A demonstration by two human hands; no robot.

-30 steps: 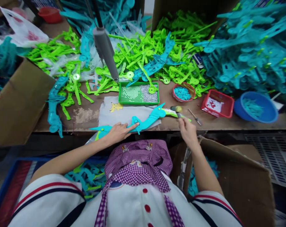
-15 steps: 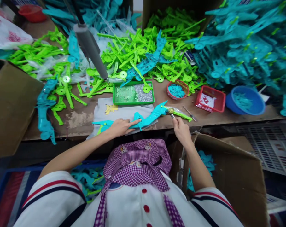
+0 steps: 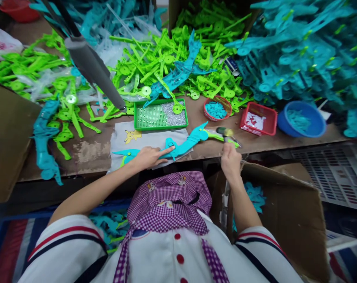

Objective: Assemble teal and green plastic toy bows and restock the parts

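While left hand [image 3: 147, 157] lies flat, finger pressed on blue toy piece [image 3: 178, 148] on grey cloth [image 3: 154, 138] at table [image 3: 89, 151] edge, right hand [image 3: 230, 162] is closed round small hammer [image 3: 225, 132], head blurred just above green tip [image 3: 222, 137] at piece's right end; best to keep piece pinned so it cannot slide; hit small and straight; keep left fingers well away from hammer; green tray [image 3: 160, 116] of tiny bits sits just behind.

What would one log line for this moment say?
left hand: pressing teal toy part flat | right hand: gripping small hammer above part's tip | surface: workbench
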